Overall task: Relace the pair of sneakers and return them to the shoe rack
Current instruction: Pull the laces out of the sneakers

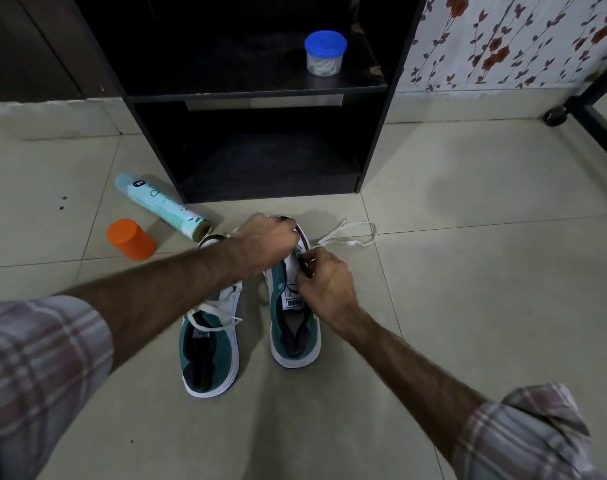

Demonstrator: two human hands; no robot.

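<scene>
The right hand (324, 277) and left hand (264, 242) pinched the lace at the right sneaker (293, 306), whose tongue label read "PUMA".

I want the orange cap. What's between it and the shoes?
In the head view, only bare floor and the left forearm crossing above lie between the cap and the shoes.

Bare tiled floor (468, 306) lies open across the right and lower frame. At centre left, a toppled spray can (162, 206) and orange cap (130, 239) crowd the rack's (374, 133) corner. Its lower shelf gapes open; a blue-lidded jar (324, 53) occupies the upper one.
</scene>
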